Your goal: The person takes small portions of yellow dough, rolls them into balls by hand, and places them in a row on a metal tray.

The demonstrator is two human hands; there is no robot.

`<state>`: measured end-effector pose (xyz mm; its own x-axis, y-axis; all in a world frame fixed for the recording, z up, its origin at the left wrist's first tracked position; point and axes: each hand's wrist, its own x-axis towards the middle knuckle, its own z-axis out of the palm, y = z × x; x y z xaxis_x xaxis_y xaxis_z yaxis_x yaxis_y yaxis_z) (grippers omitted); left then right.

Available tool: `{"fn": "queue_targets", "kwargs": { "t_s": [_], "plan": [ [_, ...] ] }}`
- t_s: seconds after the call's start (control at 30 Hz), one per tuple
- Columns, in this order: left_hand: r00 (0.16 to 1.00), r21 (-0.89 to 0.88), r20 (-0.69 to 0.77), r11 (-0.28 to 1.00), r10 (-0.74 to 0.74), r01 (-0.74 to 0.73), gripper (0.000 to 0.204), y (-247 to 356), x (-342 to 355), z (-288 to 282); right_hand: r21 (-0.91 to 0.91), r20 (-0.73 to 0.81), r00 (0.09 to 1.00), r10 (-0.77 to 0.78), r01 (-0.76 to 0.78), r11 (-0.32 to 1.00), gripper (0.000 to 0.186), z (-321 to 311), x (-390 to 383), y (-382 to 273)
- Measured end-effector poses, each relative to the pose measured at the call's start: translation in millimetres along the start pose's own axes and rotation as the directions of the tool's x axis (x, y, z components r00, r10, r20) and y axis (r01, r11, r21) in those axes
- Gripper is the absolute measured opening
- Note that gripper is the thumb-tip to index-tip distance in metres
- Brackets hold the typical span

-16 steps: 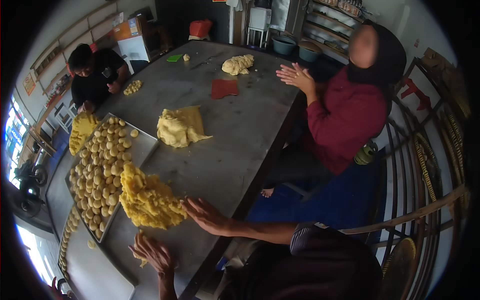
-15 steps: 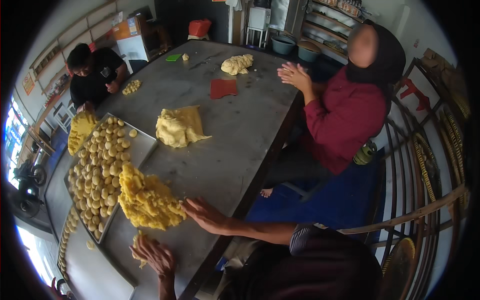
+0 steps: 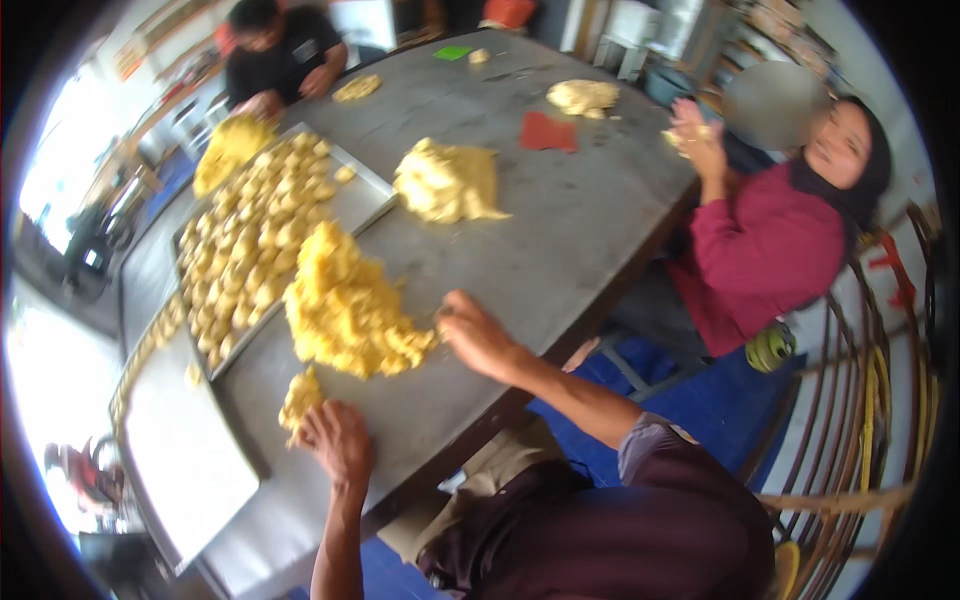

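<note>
**Crumbly yellow mound [image 3: 345, 310], best held from beneath**

Lowest in the frame, left of centre, the left hand [image 3: 338, 440] has its fingers bent and slightly apart at a small yellow lump [image 3: 301, 398]; I cannot tell whether they close on it. Above and to the right, the right hand [image 3: 478, 335] is curled, knuckles up, at the mound's right-hand tip; whether it pinches any, blur hides.

The mound sits on the grey desk [image 3: 540, 230], left of the frame's centre. Its ragged surface suggests something soft, moist and slightly sticky: light by the pinch, weighty as a whole, likely to break if tugged by an edge. A cupped palm under a modest clump should keep it together.

Farther, toward the upper left, pale balls [image 3: 245, 260] probably dent under firm fingertips. Above centre, the smoother pale dough [image 3: 445, 180] looks more pliable, less crumbly.
</note>
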<state>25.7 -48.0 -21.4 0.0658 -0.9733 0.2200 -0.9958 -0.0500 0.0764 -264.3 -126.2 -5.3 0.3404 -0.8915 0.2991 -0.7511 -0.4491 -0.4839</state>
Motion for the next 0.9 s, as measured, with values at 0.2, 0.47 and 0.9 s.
{"fn": "queue_targets", "kwargs": {
  "t_s": [0.2, 0.47, 0.9],
  "plan": [
    [0.989, -0.027, -0.144, 0.998, 0.045, -0.049, 0.020, -0.8, -65.7, -21.1, -0.094, -0.041, 0.993, -0.108, 0.104, 0.990, 0.042, 5.1, -50.9, -40.2],
    [0.897, -0.400, -0.016, 0.825, -0.442, 0.400, 0.024, 15.0, -67.0, -31.4, 0.070, -0.043, 0.997, -0.063, 0.066, 0.995, 0.031, -2.9, 22.9, -10.6],
    [0.852, -0.904, 0.088, 0.318, -0.517, 0.286, 0.019, -1.9, -68.3, -37.9, -0.072, 0.115, 0.983, -0.143, 0.152, 0.986, 0.037, -6.0, 18.7, -14.2]
  ]
}}
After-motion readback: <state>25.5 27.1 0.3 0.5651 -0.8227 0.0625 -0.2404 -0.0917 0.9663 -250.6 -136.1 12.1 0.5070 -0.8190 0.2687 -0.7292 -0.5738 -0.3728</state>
